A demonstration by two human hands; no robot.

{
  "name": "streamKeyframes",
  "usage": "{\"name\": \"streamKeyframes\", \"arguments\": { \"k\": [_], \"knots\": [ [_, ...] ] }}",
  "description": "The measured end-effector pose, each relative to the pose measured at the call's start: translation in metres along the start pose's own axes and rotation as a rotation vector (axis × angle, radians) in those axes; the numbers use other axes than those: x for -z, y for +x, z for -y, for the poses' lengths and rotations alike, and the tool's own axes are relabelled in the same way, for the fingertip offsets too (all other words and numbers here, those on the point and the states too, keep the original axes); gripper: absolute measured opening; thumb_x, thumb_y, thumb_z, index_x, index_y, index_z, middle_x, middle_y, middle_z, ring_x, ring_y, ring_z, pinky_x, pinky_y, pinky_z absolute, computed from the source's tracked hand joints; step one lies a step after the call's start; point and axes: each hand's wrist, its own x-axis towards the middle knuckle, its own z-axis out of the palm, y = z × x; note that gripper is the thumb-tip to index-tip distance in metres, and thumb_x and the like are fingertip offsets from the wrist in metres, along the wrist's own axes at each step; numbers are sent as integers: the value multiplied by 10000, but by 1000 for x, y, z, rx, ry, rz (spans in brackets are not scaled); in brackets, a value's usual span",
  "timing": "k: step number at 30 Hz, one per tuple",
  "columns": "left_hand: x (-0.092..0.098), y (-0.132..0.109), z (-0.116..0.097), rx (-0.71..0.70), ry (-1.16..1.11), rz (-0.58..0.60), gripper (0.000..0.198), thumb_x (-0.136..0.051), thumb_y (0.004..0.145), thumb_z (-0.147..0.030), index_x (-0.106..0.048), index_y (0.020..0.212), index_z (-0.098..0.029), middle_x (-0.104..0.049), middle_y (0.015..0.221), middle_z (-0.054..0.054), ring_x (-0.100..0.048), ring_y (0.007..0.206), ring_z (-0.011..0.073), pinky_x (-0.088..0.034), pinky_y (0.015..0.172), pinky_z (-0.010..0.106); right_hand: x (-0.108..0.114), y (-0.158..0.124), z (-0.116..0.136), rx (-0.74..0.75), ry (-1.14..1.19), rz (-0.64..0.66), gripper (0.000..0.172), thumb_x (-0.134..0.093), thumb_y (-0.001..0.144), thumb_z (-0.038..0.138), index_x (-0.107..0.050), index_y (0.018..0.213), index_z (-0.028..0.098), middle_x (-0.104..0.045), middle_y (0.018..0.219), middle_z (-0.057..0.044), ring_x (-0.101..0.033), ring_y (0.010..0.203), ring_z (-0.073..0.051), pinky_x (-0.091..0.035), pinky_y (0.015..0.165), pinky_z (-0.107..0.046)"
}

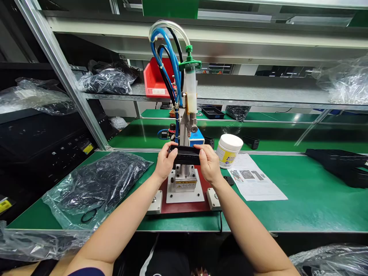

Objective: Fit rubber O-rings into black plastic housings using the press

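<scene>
Both my hands hold a flat black plastic part [185, 155] by its ends, just above the base of a pneumatic bench dispensing press [184, 180]. My left hand [166, 161] grips the part's left end, and my right hand [208, 163] grips its right end. The press carries a clear syringe [191, 86] with a whitish fill, fed by blue and black air hoses [169, 57]. The part hides the press's lower nozzle area from view.
White two-hand buttons [155, 202] flank the press. To the right stand a white-lidded jar [229, 150] and a printed instruction sheet [253, 177]. A plastic bag of black rings [97, 184] lies left on the green bench [301, 203]. Black trays [337, 166] stack far right.
</scene>
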Motion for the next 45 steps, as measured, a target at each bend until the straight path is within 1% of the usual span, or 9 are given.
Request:
{"name": "streamKeyframes", "arguments": {
  "k": [4,8,15,23,34,38,40,43,45],
  "knots": [
    [-1,-1,4,-25,48,4,267,-498,869,-410,-571,1015,-198,-569,919,23,-517,827,172,-416,762,280,-1,0,-1,-1,-5,-6,329,-359,974,288,-661,1061,187,-640,996,-99,-596,951,-210,-477,836,-381],
    [-5,-4,5,-65,60,-31,273,-474,876,-418,-561,1018,-202,-560,950,29,-520,857,179,-422,787,291,-3,-2,-5,17,26,-33,333,-358,973,285,-668,1051,190,-641,998,-98,-594,950,-211,-477,835,-386],
    [-11,-6,7,-125,75,-81,270,-453,877,-410,-558,1014,-203,-562,963,39,-533,872,190,-432,814,311,-14,-4,-8,34,69,-152,361,-338,970,281,-685,1008,188,-644,954,-91,-595,928,-217,-475,827,-400],
    [-15,-7,11,-135,99,-148,242,-451,892,-389,-557,1014,-209,-559,943,34,-528,844,185,-427,782,299,-25,-4,-14,22,132,-246,376,-339,959,270,-703,957,179,-647,895,-85,-596,867,-209,-472,781,-380],
    [-16,-10,16,-85,44,-132,284,-462,889,-437,-542,1055,-221,-546,956,37,-518,836,188,-416,779,306,-29,-6,-17,11,172,-277,383,-341,951,281,-709,948,173,-651,905,-88,-603,900,-209,-475,821,-379],
    [-13,-10,9,-72,76,-138,302,-450,876,-440,-535,1051,-210,-559,985,46,-528,861,196,-413,800,313,-24,-5,-12,-48,173,-237,393,-342,941,317,-709,934,177,-664,926,-87,-606,914,-208,-475,847,-374],
    [-10,-9,4,-24,88,-90,305,-457,872,-436,-537,1063,-212,-565,984,40,-527,856,193,-409,794,309,-19,-4,-9,-99,176,-191,352,-375,930,311,-695,1006,187,-677,994,-80,-613,952,-202,-476,871,-362],
    [-5,-7,-3,54,77,6,318,-439,887,-456,-561,1075,-232,-588,980,25,-532,863,195,-406,781,301,-13,-4,-3,-240,224,-106,336,-429,918,331,-644,1138,196,-668,1127,-73,-606,1044,-201,-462,922,-352],
    [-6,-5,-6,61,79,-16,346,-397,902,-488,-587,1029,-229,-602,973,25,-539,883,202,-408,786,303,-13,-4,-1,-341,257,-83,359,-423,929,387,-632,1147,192,-664,1142,-74,-602,1048,-204,-457,920,-350]
  ]
}}
